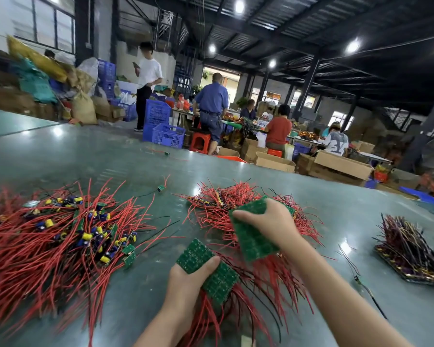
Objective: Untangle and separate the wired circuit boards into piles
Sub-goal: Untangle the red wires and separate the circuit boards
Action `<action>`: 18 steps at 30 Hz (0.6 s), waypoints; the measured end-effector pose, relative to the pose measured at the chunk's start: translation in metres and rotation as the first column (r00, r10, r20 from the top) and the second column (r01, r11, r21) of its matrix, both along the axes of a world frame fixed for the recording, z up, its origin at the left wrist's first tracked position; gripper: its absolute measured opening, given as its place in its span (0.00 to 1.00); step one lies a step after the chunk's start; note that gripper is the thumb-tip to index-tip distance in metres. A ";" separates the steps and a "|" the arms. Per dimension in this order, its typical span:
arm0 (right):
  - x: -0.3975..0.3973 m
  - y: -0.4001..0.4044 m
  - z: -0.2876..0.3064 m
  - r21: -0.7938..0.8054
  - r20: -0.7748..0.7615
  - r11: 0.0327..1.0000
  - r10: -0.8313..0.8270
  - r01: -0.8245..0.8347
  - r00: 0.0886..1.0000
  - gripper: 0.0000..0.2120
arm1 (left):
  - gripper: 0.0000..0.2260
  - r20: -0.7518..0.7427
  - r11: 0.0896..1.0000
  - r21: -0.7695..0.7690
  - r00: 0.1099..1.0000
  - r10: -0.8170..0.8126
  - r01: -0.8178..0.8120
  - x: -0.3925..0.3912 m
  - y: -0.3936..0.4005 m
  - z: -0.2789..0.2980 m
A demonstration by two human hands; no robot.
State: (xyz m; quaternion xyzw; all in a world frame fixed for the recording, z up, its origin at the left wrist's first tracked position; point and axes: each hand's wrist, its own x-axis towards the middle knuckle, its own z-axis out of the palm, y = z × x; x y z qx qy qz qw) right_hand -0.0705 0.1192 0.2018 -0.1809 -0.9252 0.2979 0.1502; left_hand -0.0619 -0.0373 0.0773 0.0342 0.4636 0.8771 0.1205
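Hands both busy at near edge of green tabletop point(336, 209). Left hand point(186, 279) grips a green board panel point(206, 269), thumb curled over its top face, fingers under; red leads hang from the panel's underside toward the camera. Right hand point(268, 224) holds a second green panel point(251, 236), thumb across the upper edge, fingers wrapped behind; panel tilted, solder side up, red wires point(281, 276) trailing below it. The two panels sit apart w/ a narrow gap between them.

Big tangle point(60, 236) on the left: red wires, small green boards, blue/yellow capacitors, all mixed. Second pile point(211, 204) just behind right hand: red wires w/ a row of components along its far edge. Third pile point(409, 249) well to the right: darker wires, neatly stacked on boards. One lone small board point(161, 188) w/ leads lies between the left tangle and the mid pile. Another stray black lead point(361, 284) lies near the right pile.

Bkgd: blue crates point(166, 131), cardboard boxes point(343, 166), several people at other tables, blurred.
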 end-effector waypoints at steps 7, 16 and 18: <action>-0.038 0.104 0.040 -0.775 -0.130 0.608 -0.418 0.171 0.899 0.34 | 0.07 0.097 0.994 0.014 0.989 0.108 -0.110 -0.004 0.000 0.003; -0.033 0.098 0.003 -0.477 0.198 0.842 -0.178 0.253 0.964 0.29 | 0.06 0.090 0.984 0.009 0.980 0.177 -0.178 -0.004 0.005 0.004; -0.021 0.073 -0.004 -0.389 0.091 0.896 -0.195 0.215 0.977 0.27 | 0.10 0.122 0.982 -0.003 0.974 0.190 -0.191 -0.007 0.005 0.003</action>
